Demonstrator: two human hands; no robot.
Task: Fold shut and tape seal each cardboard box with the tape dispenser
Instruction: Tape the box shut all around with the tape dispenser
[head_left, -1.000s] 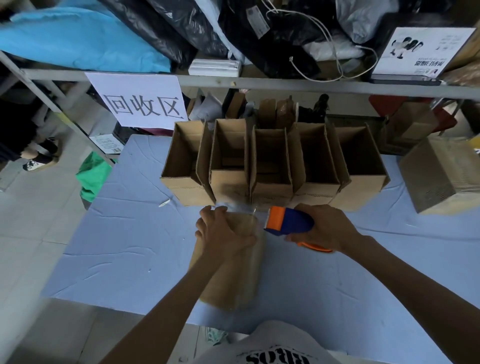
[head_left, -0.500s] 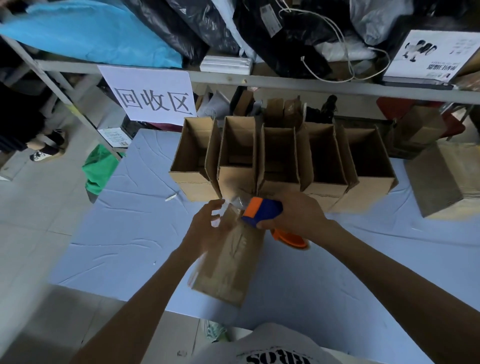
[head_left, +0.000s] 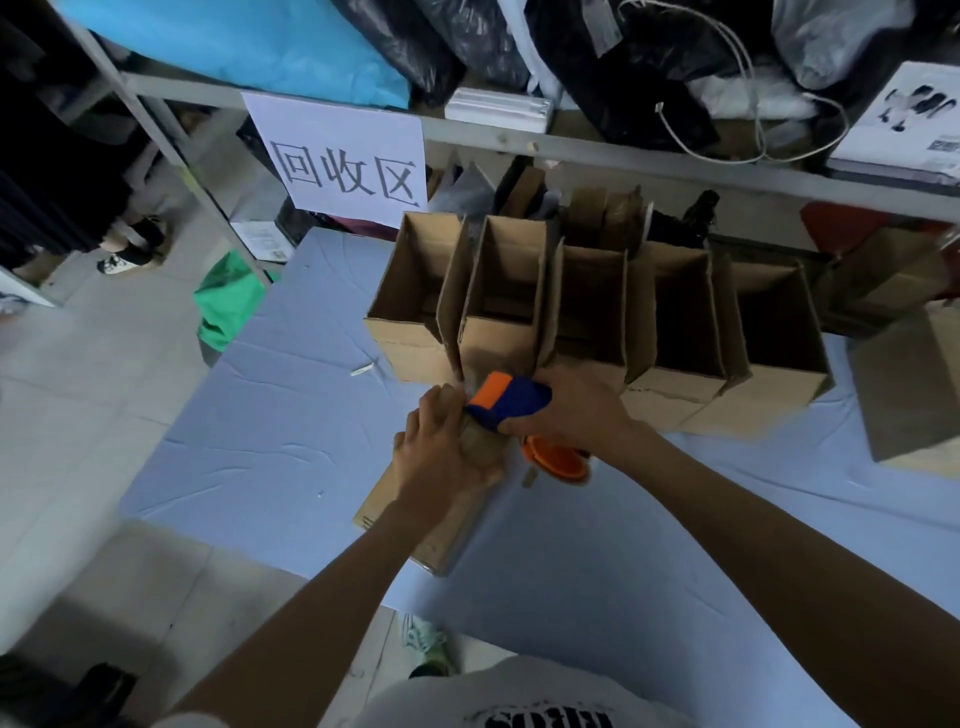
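— Working on the counter (head_left: 270, 415), in front of the row of open boxes (head_left: 571, 312) — how will the box (head_left: 447, 535) handle?

— Light and stiff, I'd judge; thin walls dent, so hold the ends. The tape dispenser (head_left: 506, 402), likely slick plastic, noses its far end with your right hand (head_left: 576, 410) wrapped round the handle — your left hand (head_left: 441, 452) curls over the top, pinning it.

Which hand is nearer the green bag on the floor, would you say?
Left. The left hand sits right of the green bag; the right hand is farther right.
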